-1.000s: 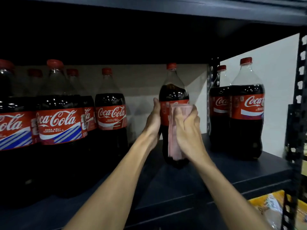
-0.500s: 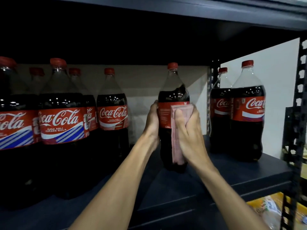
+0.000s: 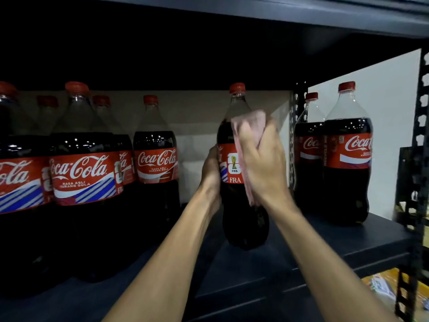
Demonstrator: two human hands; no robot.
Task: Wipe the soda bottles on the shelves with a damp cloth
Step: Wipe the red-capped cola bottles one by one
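Bunched cloth (image 3: 249,123) (pink, soft) — against glossy bottle (image 3: 243,224).

a shop stockroom: dark metal shelving (image 3: 325,249) stocked with cola bottles (image 3: 83,180)

Your left hand (image 3: 210,174) and right hand (image 3: 264,166) were bare, both forearms bare too as far as the lower edge showed them, slim, long, tendons raised at the right wrist.

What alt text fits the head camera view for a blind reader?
A right hand presses a pink cloth against a cola bottle that the left hand grips, on a dark shelf lined with more bottles.
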